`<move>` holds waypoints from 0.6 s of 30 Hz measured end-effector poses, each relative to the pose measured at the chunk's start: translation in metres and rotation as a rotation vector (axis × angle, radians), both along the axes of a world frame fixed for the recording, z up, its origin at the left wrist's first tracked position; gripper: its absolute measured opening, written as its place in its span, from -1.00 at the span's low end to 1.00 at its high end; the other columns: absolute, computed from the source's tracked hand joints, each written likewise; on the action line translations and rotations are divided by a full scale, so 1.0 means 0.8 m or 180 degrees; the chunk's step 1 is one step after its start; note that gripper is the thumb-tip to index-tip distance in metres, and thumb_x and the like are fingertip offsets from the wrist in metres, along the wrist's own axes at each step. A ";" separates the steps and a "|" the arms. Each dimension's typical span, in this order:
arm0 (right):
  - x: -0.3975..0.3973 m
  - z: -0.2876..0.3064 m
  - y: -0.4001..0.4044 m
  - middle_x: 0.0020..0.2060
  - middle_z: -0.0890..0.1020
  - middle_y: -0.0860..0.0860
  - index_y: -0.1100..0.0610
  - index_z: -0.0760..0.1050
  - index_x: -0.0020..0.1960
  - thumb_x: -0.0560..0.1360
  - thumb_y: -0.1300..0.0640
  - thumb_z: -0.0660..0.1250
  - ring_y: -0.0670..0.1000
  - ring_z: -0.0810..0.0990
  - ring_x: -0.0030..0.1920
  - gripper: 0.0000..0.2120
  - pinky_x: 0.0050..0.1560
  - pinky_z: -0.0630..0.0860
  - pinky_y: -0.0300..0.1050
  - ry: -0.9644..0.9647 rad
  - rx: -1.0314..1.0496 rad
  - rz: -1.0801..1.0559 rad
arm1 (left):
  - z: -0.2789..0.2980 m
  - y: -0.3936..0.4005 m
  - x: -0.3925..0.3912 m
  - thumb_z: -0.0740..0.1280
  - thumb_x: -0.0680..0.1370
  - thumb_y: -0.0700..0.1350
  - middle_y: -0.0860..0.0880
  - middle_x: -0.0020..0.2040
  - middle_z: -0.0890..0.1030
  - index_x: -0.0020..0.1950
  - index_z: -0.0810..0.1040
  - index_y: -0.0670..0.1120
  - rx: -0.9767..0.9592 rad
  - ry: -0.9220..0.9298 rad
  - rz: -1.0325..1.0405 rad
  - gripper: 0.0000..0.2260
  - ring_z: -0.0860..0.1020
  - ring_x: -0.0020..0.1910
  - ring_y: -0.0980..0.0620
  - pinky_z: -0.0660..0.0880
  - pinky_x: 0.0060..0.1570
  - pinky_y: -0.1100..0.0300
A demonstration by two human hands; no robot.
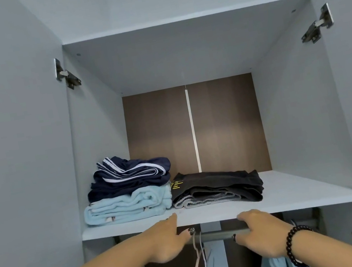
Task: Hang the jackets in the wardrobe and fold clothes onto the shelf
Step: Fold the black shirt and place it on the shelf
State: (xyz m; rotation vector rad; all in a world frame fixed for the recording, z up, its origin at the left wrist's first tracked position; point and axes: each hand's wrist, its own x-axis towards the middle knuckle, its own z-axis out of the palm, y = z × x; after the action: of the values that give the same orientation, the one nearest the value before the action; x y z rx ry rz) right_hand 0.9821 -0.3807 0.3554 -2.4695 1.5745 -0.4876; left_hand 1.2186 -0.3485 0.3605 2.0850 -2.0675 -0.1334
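Head view: smooth shelf (287, 196) loaded with fleecy blue towel (126, 206), striped navy fabric (128, 174), dark folded pile (217, 188). Left hand (165, 238) relaxed, empty; right hand (261, 233) curled at metal rail (218, 235), grip unclear.

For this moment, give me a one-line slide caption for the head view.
Both hands, left and right, reach below a shelf holding folded clothes, near the rail.
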 end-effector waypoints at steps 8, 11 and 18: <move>-0.010 -0.015 0.061 0.36 0.33 -0.01 0.05 0.25 0.44 0.54 -0.14 0.21 -0.06 0.42 0.15 -0.46 0.19 0.39 -0.22 -0.0020 0.0063 0.0501 | -0.019 0.095 -0.006 0.05 0.62 0.23 -0.07 0.48 0.35 0.54 0.18 -0.09 -0.0038 -0.0105 0.0369 -0.41 0.35 0.42 -0.02 0.28 0.37 0.13; -0.026 -0.023 0.083 0.37 0.33 -0.02 0.03 0.21 0.47 0.54 -0.11 0.21 -0.08 0.49 0.12 -0.45 0.07 0.43 -0.27 -0.0134 0.0088 0.0757 | -0.040 0.133 -0.021 0.04 0.63 0.23 -0.07 0.53 0.28 0.56 0.15 -0.10 -0.0022 -0.0085 0.0478 -0.40 0.27 0.48 -0.02 0.21 0.42 0.13; -0.057 -0.066 0.142 0.44 0.27 -0.08 -0.03 0.22 0.48 0.54 -0.09 0.24 -0.11 0.54 0.13 -0.46 -0.32 0.37 -0.48 -0.0560 0.0393 0.1219 | -0.112 0.244 -0.057 0.05 0.62 0.24 -0.07 0.56 0.19 0.57 0.11 -0.08 -0.0022 0.0224 0.1174 -0.39 0.19 0.52 -0.02 0.14 0.46 0.14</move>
State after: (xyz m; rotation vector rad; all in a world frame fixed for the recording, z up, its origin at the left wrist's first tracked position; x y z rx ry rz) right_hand 0.9366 -0.2673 0.3023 -2.4707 1.0021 -0.5092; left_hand 1.1731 -0.1532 0.2713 2.3757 -1.6080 -0.1394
